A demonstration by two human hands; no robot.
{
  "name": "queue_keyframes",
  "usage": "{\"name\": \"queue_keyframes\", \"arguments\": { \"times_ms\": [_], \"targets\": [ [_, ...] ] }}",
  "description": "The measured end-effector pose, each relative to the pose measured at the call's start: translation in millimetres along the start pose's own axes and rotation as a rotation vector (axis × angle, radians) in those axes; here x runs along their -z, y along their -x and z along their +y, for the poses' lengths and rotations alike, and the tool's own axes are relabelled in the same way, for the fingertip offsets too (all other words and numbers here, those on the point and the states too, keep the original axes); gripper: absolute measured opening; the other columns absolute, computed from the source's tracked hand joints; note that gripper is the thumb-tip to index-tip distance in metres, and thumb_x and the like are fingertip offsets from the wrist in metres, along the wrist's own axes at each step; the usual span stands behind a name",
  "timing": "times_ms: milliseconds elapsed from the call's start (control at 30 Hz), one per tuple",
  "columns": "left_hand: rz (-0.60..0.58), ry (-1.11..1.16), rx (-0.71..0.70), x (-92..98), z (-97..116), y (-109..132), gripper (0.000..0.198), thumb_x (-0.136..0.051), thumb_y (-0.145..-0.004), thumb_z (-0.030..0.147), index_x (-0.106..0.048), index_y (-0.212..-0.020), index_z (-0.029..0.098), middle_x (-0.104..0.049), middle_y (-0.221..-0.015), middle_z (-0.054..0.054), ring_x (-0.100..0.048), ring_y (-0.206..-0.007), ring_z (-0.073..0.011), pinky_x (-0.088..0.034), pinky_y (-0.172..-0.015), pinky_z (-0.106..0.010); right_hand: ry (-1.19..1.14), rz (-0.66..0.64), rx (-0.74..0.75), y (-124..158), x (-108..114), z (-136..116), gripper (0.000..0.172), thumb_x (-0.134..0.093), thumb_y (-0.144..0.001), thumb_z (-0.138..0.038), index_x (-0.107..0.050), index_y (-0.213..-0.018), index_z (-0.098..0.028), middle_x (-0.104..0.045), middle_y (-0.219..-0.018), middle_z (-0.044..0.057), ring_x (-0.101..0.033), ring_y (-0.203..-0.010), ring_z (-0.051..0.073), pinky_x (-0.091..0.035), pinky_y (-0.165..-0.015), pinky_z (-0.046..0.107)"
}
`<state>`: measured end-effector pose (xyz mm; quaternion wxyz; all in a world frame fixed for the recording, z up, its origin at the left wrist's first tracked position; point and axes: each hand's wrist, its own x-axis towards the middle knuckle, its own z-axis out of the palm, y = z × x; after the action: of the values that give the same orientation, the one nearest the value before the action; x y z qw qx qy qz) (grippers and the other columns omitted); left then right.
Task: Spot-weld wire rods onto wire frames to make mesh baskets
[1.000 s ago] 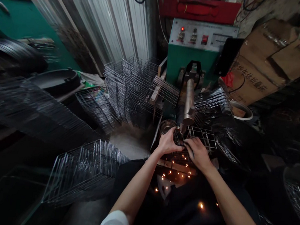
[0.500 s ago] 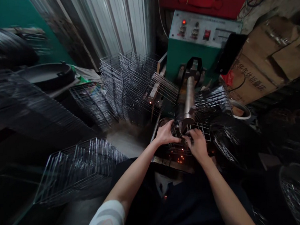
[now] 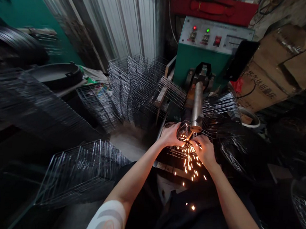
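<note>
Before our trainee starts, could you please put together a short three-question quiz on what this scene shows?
1. True or false: sparks show near the left hand, the right hand and the wirework beside them.

2. How many round lamps glow on the control panel? A) none B) one C) two

3. What shape is the thick metal part that points from the green machine towards the hands?

Key:
1. True.
2. C: one red and one green.
3. Cylindrical.
</note>
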<state>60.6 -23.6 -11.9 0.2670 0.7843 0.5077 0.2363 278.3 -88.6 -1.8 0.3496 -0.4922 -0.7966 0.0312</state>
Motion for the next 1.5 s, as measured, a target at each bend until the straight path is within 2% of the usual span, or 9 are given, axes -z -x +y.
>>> {"name": "queue_keyframes", "arguments": {
  "times_ms": [100, 200, 300, 433, 667, 833, 933, 1267, 1500],
  "targets": [
    [-0.019, 0.122, 0.008, -4.8, -30.1, 22.5, 0.136, -0.088, -0.050, 0.055, -0.007, -0.157, 0.034, -0.024, -0.164, -0.014, -0.024, -0.148, -0.0437, -0.018, -0.114, -0.072, -0.079, -0.006, -0.071, 10.7, 12.1, 1.9, 0.018, -0.056, -0.097, -0.035, -0.066, -0.093, -0.021, -0.066, -0.091, 0.007, -0.061, -0.086, 0.023, -0.049, -0.079, 0.036],
    [0.054, 0.408, 0.180, -42.6, -72.3, 57.6, 0.154, -0.091, -0.041, 0.053, 0.008, -0.157, 0.028, 0.001, -0.166, -0.019, -0.006, -0.152, -0.0436, -0.021, -0.113, -0.071, -0.197, -0.021, -0.188, 29.8, 28.3, 6.5, 0.020, -0.057, -0.096, -0.037, -0.067, -0.099, -0.020, -0.068, -0.099, 0.008, -0.064, -0.089, 0.023, -0.051, -0.079, 0.035],
    [-0.026, 0.941, 0.358, -103.0, -96.3, 78.8, 0.149, -0.088, -0.046, 0.050, 0.014, -0.154, 0.035, -0.001, -0.166, -0.019, -0.027, -0.148, -0.0386, -0.042, -0.105, -0.063, -0.312, -0.010, -0.315, 48.9, 39.3, 5.8, 0.021, -0.057, -0.095, -0.038, -0.067, -0.093, -0.019, -0.070, -0.096, 0.008, -0.066, -0.089, 0.023, -0.054, -0.078, 0.035],
    [-0.016, 1.275, 0.291, -149.4, -96.2, 71.1, 0.128, -0.080, -0.054, 0.043, 0.003, -0.151, 0.048, -0.013, -0.166, -0.008, -0.045, -0.139, -0.0291, -0.053, -0.094, -0.054, -0.542, 0.058, -0.494, 64.6, 44.6, -7.9, 0.026, -0.064, -0.091, -0.044, -0.063, -0.100, -0.020, -0.070, -0.093, 0.009, -0.069, -0.079, 0.022, -0.059, -0.072, 0.035],
    [0.099, 1.135, 0.268, -94.8, -91.0, 91.4, 0.114, -0.087, -0.054, 0.034, -0.023, -0.148, 0.035, -0.037, -0.153, -0.014, -0.051, -0.131, -0.0294, -0.053, -0.096, -0.043, -0.821, 0.008, -0.702, 70.0, 58.9, -43.4, 0.036, -0.078, -0.081, -0.044, -0.057, -0.099, -0.021, -0.061, -0.066, -0.001, -0.055, -0.048, 0.012, -0.038, -0.036, 0.018],
    [0.118, 0.820, 0.109, -26.1, -70.4, 131.6, 0.108, -0.089, -0.053, 0.032, -0.030, -0.143, 0.027, -0.048, -0.141, -0.012, -0.055, -0.125, -0.0280, -0.046, -0.107, -0.045, -1.088, -0.326, -0.455, 63.1, 78.1, -81.4, 0.046, -0.068, -0.086, -0.057, -0.068, -0.110, -0.018, -0.071, -0.092, 0.012, -0.068, -0.072, 0.022, -0.058, -0.064, 0.034],
    [0.086, 0.665, 0.033, -7.1, -48.9, 135.2, 0.109, -0.090, -0.049, 0.032, -0.034, -0.142, 0.024, -0.050, -0.138, -0.012, -0.054, -0.128, -0.0290, -0.043, -0.112, -0.045, -0.912, -0.478, -0.266, 53.0, 76.7, -99.9, 0.033, -0.062, -0.094, -0.049, -0.071, -0.110, -0.022, -0.072, -0.100, 0.010, -0.069, -0.091, 0.024, -0.056, -0.079, 0.035],
    [0.036, 0.186, -0.014, -54.3, 20.3, 89.5, 0.114, -0.088, -0.045, 0.036, -0.033, -0.144, 0.022, -0.052, -0.142, -0.012, -0.056, -0.125, -0.0366, -0.046, -0.106, -0.052, 0.085, -0.335, 0.208, 70.3, 17.6, -54.3, 0.030, -0.055, -0.097, -0.017, -0.063, -0.126, -0.015, -0.071, -0.115, 0.011, -0.061, -0.103, 0.028, -0.052, -0.085, 0.043],
    [0.052, 0.126, -0.013, -57.1, 36.9, 83.0, 0.112, -0.085, -0.048, 0.034, -0.029, -0.145, 0.023, -0.051, -0.141, -0.012, -0.055, -0.126, -0.0362, -0.042, -0.107, -0.053, 0.082, -0.219, 0.272, 83.2, 24.6, -44.0, 0.036, -0.046, -0.100, -0.011, -0.061, -0.131, -0.018, -0.069, -0.121, 0.009, -0.064, -0.102, 0.023, -0.054, -0.089, 0.039]
  ]
}}
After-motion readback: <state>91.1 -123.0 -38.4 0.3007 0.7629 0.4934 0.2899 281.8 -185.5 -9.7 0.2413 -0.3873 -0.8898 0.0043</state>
